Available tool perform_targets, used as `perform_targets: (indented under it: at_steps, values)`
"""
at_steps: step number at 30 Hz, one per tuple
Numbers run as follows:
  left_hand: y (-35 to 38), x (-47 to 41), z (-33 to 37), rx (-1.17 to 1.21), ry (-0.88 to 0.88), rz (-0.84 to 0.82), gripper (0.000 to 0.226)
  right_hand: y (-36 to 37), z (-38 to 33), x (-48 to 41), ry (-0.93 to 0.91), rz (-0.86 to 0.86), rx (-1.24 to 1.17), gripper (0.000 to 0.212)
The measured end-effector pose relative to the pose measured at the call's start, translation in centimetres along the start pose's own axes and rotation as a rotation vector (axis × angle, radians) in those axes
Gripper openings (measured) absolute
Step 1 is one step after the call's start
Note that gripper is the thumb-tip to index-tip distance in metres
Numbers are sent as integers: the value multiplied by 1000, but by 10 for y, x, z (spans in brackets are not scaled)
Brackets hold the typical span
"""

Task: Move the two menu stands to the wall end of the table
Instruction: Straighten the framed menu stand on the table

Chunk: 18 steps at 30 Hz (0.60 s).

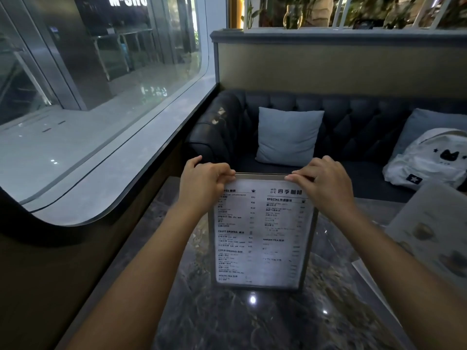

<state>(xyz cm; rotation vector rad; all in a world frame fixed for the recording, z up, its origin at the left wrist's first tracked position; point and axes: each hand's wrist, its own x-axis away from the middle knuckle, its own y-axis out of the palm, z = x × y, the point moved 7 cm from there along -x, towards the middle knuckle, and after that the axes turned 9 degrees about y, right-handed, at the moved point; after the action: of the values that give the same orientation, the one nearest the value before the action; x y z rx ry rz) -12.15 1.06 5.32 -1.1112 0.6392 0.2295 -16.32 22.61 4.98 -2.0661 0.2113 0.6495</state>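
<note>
Dark marble-patterned glossy table (252, 324) carries the upright clear acrylic menu stand with a grey frame (261, 233), which stands near the middle of the tabletop with its printed face toward the camera and its long axis vertical. Left of that stand, a bare strip of tabletop runs to the table's left edge, which lies alongside a dark ledge under the curved glass window (88, 102). Below the stand, toward the camera, the tabletop lies open. Right of the stand, a second menu stand with pale food pictures (432, 238) leans at the frame's right side, tilted and partly cut off.

The left hand (202, 185) pinches the first stand's top left corner, fingers closed on the frame. The right hand (321, 184) pinches its top right corner likewise.

Beyond the stand sits a dark tufted sofa (353, 122) holding a pale blue-grey square cushion (288, 135) and a white backpack with a black cat face (429, 160).
</note>
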Motion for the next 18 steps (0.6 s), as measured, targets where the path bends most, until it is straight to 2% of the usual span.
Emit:
perform_targets:
  at_steps: [13, 18]
  values:
    - [10, -9, -3, 65, 8, -15, 9, -5, -2, 6, 5, 19, 82, 26]
    - [10, -9, -1, 59, 25, -88, 5, -7, -6, 11, -57, 43, 187, 26]
